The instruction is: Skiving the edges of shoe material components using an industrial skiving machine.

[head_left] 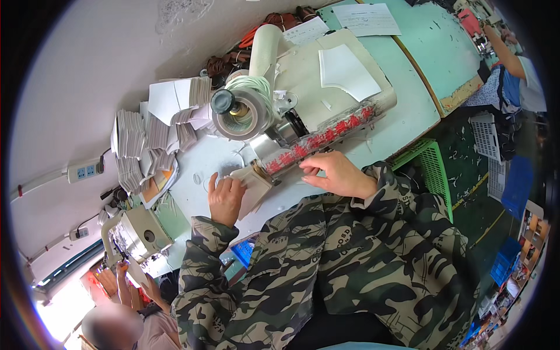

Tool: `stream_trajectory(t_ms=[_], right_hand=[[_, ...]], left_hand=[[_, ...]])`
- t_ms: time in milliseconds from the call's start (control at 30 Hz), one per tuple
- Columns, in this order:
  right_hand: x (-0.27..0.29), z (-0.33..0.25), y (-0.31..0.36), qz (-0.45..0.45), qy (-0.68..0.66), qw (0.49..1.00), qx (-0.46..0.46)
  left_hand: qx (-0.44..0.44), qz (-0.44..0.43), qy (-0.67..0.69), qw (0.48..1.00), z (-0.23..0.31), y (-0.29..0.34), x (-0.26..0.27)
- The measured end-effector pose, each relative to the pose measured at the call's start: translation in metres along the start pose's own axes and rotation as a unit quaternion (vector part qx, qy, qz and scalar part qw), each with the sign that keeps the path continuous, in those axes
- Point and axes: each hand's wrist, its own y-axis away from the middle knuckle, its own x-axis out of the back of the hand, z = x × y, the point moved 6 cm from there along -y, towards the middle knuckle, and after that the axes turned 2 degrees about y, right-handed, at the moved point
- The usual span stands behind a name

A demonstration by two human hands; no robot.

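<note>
In front of me is a beige bench machine (265,55) with a round head, a dark knob (223,101) and a front edge smeared with red (318,140). My left hand (226,199) is by its left end, index finger raised and the others bent. The fingers meet the left side of a pale flat piece (249,189); no grip on it shows. At the red-smeared edge my right hand (338,174) has its fingers half bent, with thumb and index apart and nothing visible between them. A white cut panel (348,73) lies on the machine's top.
Stacks of white cut pieces (131,137) stand to the left against the wall. Paper sheets (366,19) lie at the back. A green crate (429,169) is below the table's right edge. Other people work at far left (157,324) and far right (506,81).
</note>
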Motion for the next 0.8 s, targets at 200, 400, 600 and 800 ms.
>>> stream_trajectory(t_ms=[200,400,600,800], right_hand=[[-0.009,-0.027,0.001,0.016,-0.105,0.994,0.001],[0.002,-0.020,-0.023,-0.129,-0.013,0.979,-0.160],[0.078,-0.027,-0.045,0.015,0.145,0.989,-0.009],[0.090,-0.042,-0.118,-0.129,0.220,0.967,-0.019]], left_hand=[[0.057,-0.248,0.540,0.802,0.036,-0.060,0.058],[-0.015,-0.289,0.451,0.844,0.024,-0.115,0.030],[0.057,-0.259,0.429,0.864,0.025,-0.146,0.054],[-0.007,-0.153,0.419,0.895,0.026,-0.143,0.067]])
